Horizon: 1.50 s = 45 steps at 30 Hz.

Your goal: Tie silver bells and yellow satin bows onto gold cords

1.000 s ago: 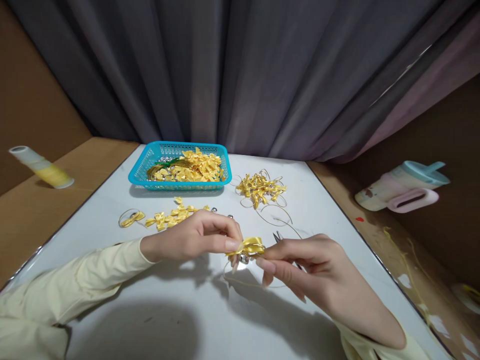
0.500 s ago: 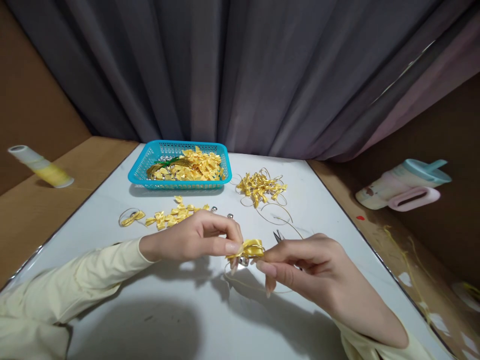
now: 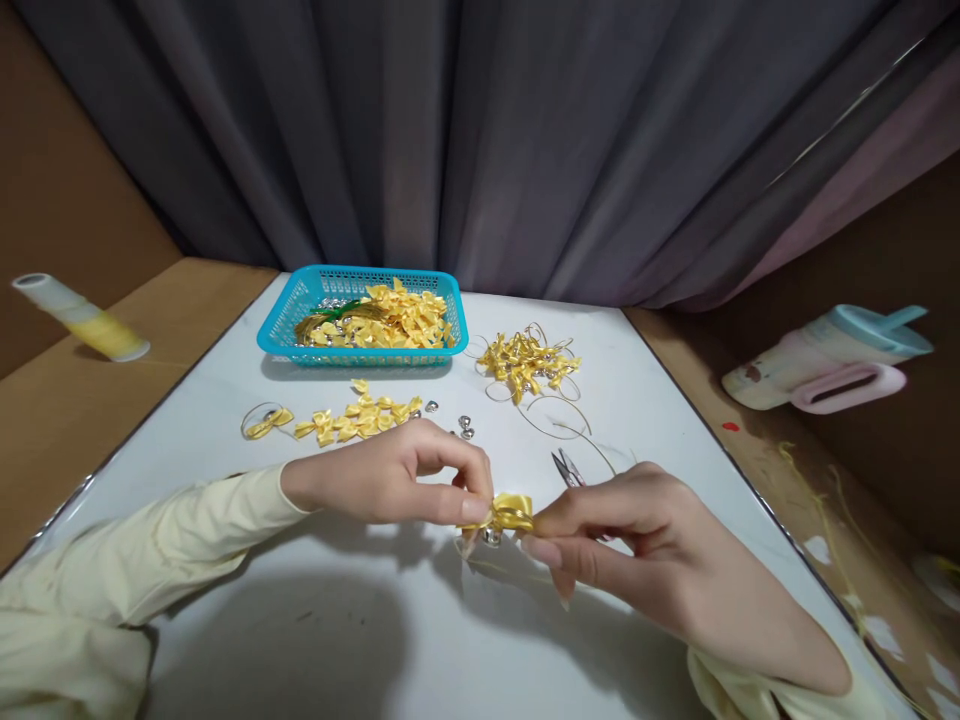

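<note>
Silver bell point(image 3: 491, 538) nearest, at six o'clock beneath the yellow ribbon bow point(image 3: 515, 510)! Left hand point(image 3: 409, 480) pinches that bow at nine, between thumb and forefinger; right hand point(image 3: 641, 545) has thumb and forefinger at its three o'clock end, grip hard to tell. Scissors point(image 3: 570, 470) at two, tangled bow pile point(image 3: 527, 362) at twelve, blue basket point(image 3: 363, 355) at eleven.

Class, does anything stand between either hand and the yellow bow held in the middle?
Nothing visible does: the left hand pinches the yellow bow, and the right hand is at its right end. The scissors lie beyond the right hand, not in between.
</note>
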Motion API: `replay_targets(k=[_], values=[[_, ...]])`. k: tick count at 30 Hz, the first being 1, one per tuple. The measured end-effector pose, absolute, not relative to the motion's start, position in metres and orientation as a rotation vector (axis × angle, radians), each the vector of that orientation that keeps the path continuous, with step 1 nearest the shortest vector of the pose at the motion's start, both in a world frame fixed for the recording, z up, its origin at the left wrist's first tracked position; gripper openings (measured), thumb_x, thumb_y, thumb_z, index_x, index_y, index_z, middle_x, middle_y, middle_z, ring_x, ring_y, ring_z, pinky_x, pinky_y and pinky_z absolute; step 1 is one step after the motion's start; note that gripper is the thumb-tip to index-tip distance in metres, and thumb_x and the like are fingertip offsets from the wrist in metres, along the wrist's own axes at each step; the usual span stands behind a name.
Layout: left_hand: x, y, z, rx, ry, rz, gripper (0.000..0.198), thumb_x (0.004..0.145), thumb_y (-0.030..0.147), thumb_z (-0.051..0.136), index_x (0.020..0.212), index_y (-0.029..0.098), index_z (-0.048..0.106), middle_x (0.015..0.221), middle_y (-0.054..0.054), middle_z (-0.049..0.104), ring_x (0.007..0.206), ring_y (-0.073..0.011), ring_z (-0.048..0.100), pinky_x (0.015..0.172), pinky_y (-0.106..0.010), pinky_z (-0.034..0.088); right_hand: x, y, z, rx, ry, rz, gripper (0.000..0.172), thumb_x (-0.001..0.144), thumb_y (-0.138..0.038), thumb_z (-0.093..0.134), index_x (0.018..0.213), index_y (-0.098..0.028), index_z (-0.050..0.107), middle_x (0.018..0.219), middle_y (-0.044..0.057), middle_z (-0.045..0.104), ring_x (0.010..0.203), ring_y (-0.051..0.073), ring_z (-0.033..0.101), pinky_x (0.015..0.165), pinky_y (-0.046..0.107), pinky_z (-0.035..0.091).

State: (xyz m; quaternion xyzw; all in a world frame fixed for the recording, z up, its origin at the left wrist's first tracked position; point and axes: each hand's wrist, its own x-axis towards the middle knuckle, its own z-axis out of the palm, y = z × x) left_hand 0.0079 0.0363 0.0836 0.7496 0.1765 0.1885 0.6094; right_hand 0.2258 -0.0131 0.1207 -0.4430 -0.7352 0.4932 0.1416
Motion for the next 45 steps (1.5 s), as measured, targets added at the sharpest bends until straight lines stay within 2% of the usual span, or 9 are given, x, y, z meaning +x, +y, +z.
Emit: replay_targets(k=[11,29,35,45], values=[[0.0086,0.0349,0.0833,1.708,0.412,0.439,0.015,0.084,0.022,0.053,0.074,0.012,0.059,0.07,-0.003,0.061,0.067,-0.0121,0.054,0.064,-0.024,0.043,0.223,-0.0144,0.1202,-1.309,-2.023,1.54,0.029,0.083,-0.031,0.053,0.06,-0.014,0.06,0.048,-0.002,0.045,0.044,0.005,0.031,0.04,0.018,0.024],[0.009,0.0338,0.078,1.59,0.381,0.543,0.015,0.084,0.022,0.054,0.074,0.013,0.059,0.071,-0.004,0.062,0.068,-0.012,0.056,0.064,-0.024,0.044,0.2192,-0.0117,0.1149,-1.289,-1.923,1.582,0.033,0.083,-0.037,0.056,0.061,-0.013,0.063,0.052,0.001,0.056,0.046,0.006,0.038,0.043,0.02,0.027],[0.0098,0.0337,0.078,1.539,0.364,0.576,0.015,0.084,0.02,0.054,0.073,0.012,0.059,0.071,-0.004,0.062,0.067,-0.0118,0.056,0.064,-0.024,0.045,0.2181,-0.0113,0.1151,-1.282,-1.854,1.644,0.032,0.082,-0.037,0.057,0.062,-0.013,0.062,0.054,0.001,0.057,0.043,0.005,0.033,0.041,0.021,0.023],[0.0089,0.0326,0.0774,1.559,0.365,0.59,0.015,0.084,0.02,0.054,0.072,0.012,0.058,0.071,-0.003,0.062,0.068,-0.0121,0.056,0.065,-0.025,0.044,0.2197,-0.0124,0.1158,-1.327,-1.874,1.605,0.034,0.081,-0.042,0.058,0.062,-0.014,0.064,0.051,0.001,0.055,0.043,0.006,0.033,0.041,0.021,0.022]])
